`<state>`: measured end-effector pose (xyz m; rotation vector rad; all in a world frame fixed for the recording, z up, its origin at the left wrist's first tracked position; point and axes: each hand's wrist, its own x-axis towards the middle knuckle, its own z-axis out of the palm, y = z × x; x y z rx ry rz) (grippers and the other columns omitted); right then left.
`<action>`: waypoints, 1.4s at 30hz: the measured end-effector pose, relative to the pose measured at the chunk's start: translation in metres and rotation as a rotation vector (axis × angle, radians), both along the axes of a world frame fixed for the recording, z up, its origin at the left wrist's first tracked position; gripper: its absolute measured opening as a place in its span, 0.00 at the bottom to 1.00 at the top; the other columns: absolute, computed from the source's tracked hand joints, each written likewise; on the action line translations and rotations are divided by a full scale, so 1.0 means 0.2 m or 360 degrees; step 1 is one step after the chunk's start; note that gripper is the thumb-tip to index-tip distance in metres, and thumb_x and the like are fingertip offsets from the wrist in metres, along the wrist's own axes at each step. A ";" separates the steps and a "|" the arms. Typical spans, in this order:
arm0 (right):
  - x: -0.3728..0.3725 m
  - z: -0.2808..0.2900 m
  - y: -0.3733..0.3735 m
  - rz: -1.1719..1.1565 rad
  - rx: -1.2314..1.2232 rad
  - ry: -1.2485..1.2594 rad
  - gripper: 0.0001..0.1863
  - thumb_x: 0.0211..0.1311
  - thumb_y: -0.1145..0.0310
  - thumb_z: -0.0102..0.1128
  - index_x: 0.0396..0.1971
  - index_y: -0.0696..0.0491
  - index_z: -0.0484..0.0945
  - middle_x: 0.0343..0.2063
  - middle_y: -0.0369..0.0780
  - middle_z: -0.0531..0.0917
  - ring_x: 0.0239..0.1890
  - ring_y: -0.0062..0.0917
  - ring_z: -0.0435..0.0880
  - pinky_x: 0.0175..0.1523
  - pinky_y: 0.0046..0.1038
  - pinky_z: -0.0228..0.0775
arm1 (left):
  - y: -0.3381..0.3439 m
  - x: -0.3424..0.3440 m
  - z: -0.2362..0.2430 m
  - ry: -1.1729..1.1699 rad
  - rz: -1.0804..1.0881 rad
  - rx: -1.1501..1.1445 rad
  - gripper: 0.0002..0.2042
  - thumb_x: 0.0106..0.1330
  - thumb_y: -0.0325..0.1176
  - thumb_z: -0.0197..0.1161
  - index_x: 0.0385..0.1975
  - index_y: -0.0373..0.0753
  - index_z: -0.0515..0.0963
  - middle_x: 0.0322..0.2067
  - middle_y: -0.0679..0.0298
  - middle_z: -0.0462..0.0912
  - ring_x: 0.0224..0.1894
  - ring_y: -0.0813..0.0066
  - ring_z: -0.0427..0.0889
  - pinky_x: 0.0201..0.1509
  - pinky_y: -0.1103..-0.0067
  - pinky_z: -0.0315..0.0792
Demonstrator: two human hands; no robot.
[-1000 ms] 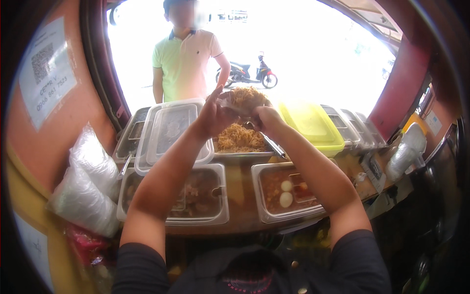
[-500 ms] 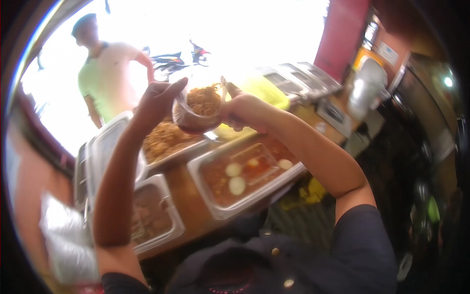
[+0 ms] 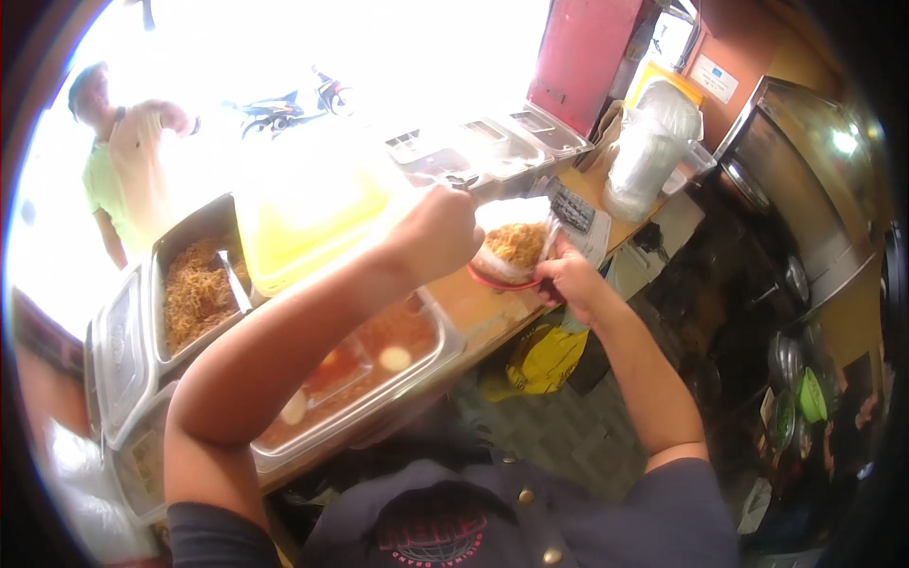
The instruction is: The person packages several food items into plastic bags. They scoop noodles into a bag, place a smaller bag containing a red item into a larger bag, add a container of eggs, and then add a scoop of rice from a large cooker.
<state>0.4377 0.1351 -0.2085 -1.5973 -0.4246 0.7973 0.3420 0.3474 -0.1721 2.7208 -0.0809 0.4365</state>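
A clear plastic bag of noodles [image 3: 516, 244] is held up over the counter, with a red rounded edge [image 3: 500, 280] under it, perhaps a bowl. My right hand [image 3: 566, 275] grips its right side, fingers below and thumb on the front. Closed at the bag's left edge is my left hand [image 3: 440, 227]; its fingertips are hidden, but they seem to pinch the plastic. Below my left forearm lies a tray of red sauce with eggs [image 3: 431, 352]. Fried noodles [image 3: 194, 293] fill a container at the left, with a serving utensil [image 3: 235, 282] in it.
A yellow lid [image 3: 303, 222] lies beyond my left arm. Several clear-lidded containers [image 3: 492, 142] line the counter's far side. A stack of clear plastic [image 3: 649, 161] and printed paper [image 3: 584, 227] rest at the right. A yellow bag [image 3: 546, 358] hangs below the counter edge. A person [image 3: 137, 180] stands outside.
Both hands have carried the bag of noodles rightward and lower, from above the food trays. My view has turned right. The person outside has raised an arm.
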 end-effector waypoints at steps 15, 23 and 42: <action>0.41 -0.45 0.17 0.0744 0.0121 -0.1202 0.24 0.56 0.68 0.58 0.53 0.60 0.74 0.40 0.44 0.82 0.33 0.23 0.82 0.42 0.20 0.74 | -0.24 0.00 -0.05 0.0806 0.0877 0.0177 0.07 0.54 0.31 0.61 0.26 0.33 0.80 0.25 0.49 0.82 0.30 0.56 0.83 0.37 0.68 0.76; 0.47 -0.28 0.21 0.0413 0.0826 -0.0088 0.04 0.65 0.78 0.52 0.34 0.55 0.77 0.22 0.34 0.78 0.21 0.13 0.73 0.26 0.17 0.64 | -0.26 -0.10 -0.02 -0.0008 0.1006 -0.0443 0.04 0.52 0.25 0.60 0.27 0.34 0.73 0.18 0.57 0.76 0.22 0.68 0.77 0.31 0.72 0.72; 0.29 -0.09 0.36 0.0429 0.0752 -0.1169 0.06 0.67 0.73 0.54 0.32 0.60 0.77 0.24 0.36 0.77 0.26 0.16 0.70 0.32 0.23 0.65 | -0.05 -0.31 0.06 -0.1040 0.0976 -0.0412 0.05 0.63 0.22 0.58 0.37 0.36 0.75 0.30 0.56 0.85 0.32 0.64 0.85 0.35 0.72 0.77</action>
